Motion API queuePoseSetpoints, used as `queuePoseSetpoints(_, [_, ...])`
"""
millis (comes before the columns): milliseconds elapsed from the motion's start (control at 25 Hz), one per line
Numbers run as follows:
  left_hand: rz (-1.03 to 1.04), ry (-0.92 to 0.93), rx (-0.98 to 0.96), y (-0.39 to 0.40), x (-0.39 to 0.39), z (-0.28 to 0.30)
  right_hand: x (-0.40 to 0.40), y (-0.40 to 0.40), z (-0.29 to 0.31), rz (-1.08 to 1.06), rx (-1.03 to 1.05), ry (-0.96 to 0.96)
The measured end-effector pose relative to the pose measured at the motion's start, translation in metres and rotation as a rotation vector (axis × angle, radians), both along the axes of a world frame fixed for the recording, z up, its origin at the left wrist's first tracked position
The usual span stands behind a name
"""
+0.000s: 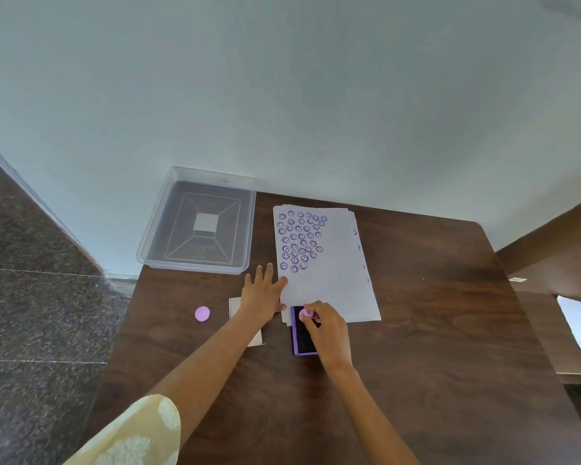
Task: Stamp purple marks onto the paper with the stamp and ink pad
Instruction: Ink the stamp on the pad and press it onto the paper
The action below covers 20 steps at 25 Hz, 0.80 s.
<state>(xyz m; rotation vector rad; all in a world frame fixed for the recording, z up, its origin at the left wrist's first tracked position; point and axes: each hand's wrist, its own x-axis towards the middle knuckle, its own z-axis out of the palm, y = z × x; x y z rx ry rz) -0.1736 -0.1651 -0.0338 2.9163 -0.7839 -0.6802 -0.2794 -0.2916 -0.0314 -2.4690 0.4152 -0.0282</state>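
The stamp (305, 313) is pinched in the fingers of the right hand (327, 330) and pressed on the far end of the ink pad (303, 332), just near of the paper (329, 283). The paper's left edge is pinned by the flat, spread left hand (261, 293). Uneven inking could leave faint marks; the sheet could be smudged if shifted.

Lighting: soft, even, daylight-like; moderately bright. Wall (282, 78) in the upper frame pale grey-blue, evenly lit, no hot spots. Table (433, 313) shows a faint sheen, no harsh glare. Shadows: weak, diffuse, close under the forearms. Clear tray (148, 243) carries slight reflections along its rim. Bright patch at right edge. Distortion: wide-angle bending of straight lines toward the corners. Sharpness: slightly soft overall, stamped marks blurred.
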Motion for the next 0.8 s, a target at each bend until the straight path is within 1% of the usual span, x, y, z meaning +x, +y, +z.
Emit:
queuePoseSetpoints(200, [0.001, -0.003, 0.011, 0.000, 0.000, 0.001, 0.004, -0.002, 0.004, 0.034, -0.167, 0.056])
queuePoseSetpoints(240, [-0.002, -0.007, 0.012, 0.000, 0.000, 0.001, 0.005, -0.004, 0.005, 0.033, -0.171, 0.057])
queuePoseSetpoints(280, [-0.004, -0.012, 0.013, -0.001, 0.000, 0.000, 0.007, -0.007, 0.007, 0.017, -0.131, 0.051])
queuePoseSetpoints(320, [-0.004, -0.016, 0.014, -0.001, 0.000, -0.001, 0.008, -0.011, 0.010, -0.018, -0.044, 0.027])
queuePoseSetpoints(400, [0.005, -0.021, 0.020, -0.001, 0.000, -0.001, 0.018, -0.020, 0.014, -0.114, 0.163, -0.071])
queuePoseSetpoints(440, [0.006, -0.022, 0.021, -0.001, 0.000, -0.001, 0.026, -0.026, 0.016, -0.154, 0.229, -0.127])
queuePoseSetpoints(520, [0.010, -0.020, 0.016, 0.000, 0.000, -0.003, 0.050, -0.035, 0.018, -0.197, 0.283, -0.180])
queuePoseSetpoints(640, [0.025, -0.019, -0.012, 0.000, 0.000, -0.007, 0.085, -0.044, 0.017, -0.130, 0.254, -0.161])
queuePoseSetpoints(800, [0.026, -0.026, -0.040, 0.001, 0.000, -0.009, 0.109, -0.052, 0.010, 0.041, 0.106, -0.062])
